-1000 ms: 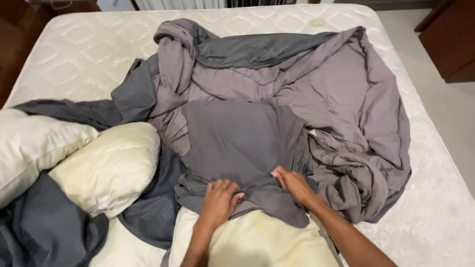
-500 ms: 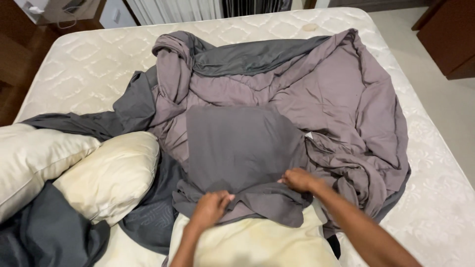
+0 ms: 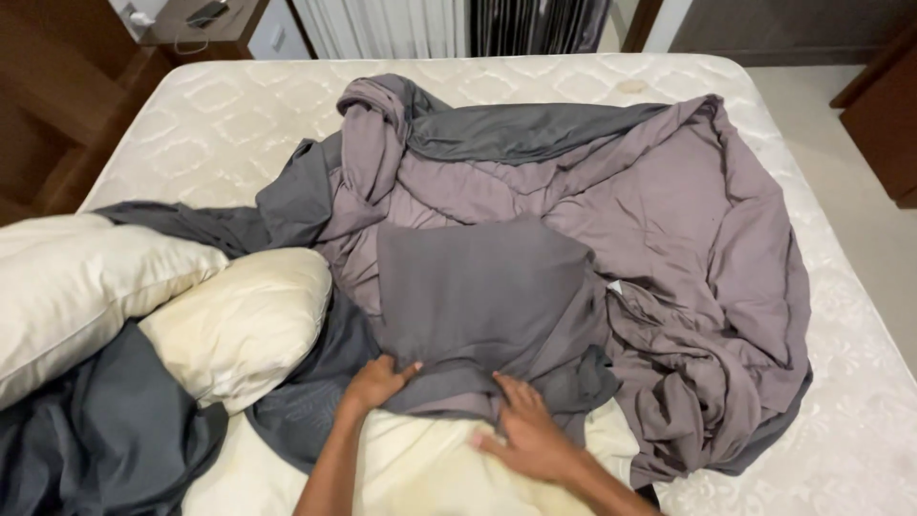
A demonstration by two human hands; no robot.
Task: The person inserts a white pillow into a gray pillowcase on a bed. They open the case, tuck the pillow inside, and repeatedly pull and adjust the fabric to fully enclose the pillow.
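A grey pillowcase (image 3: 482, 291) covers the far part of a cream pillow (image 3: 420, 468) that lies in front of me on the bed. My left hand (image 3: 374, 382) pinches the pillowcase's open hem at its left side. My right hand (image 3: 525, 435) lies spread and flat where the hem meets the bare cream pillow, fingers apart, pressing down. A rumpled mauve and grey duvet (image 3: 659, 220) is piled behind and to the right of the pillowcase.
Two bare cream pillows (image 3: 239, 320) (image 3: 67, 287) lie at the left, over dark grey sheets (image 3: 91, 440). The quilted white mattress (image 3: 210, 134) shows around the bedding. A wooden nightstand (image 3: 196, 19) stands beyond the bed's far left corner, dark wooden furniture (image 3: 884, 115) at the right.
My right hand has moved left and toward me, from the hem's right side to lie flat near the pillow's middle. The left hand keeps its hold on the hem. The view has tilted slightly.
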